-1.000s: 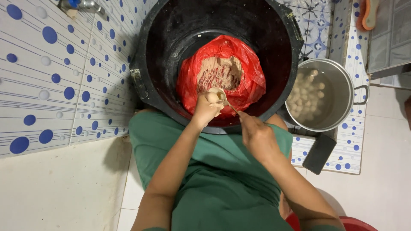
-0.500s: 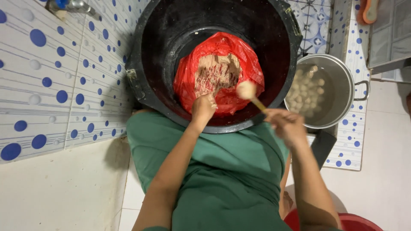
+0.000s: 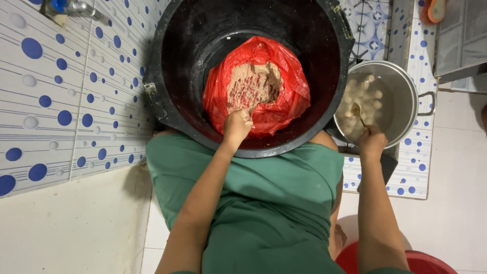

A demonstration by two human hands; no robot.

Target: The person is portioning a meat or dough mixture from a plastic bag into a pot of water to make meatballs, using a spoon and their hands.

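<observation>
Your right hand [image 3: 372, 143] is clamped on the spoon [image 3: 359, 114] over the metal pot [image 3: 406, 86]; tip it low. Your left hand [image 3: 237, 123] presses, fingers curled, into the paste [image 3: 253, 83] in the red bag [image 3: 284, 101].

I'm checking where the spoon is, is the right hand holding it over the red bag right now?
No, the right hand holds the spoon over the metal pot, while the left hand is at the red bag.

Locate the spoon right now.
In the head view, the spoon is on the right, held by the right hand, its bowl over the metal pot beside the black tub.
</observation>
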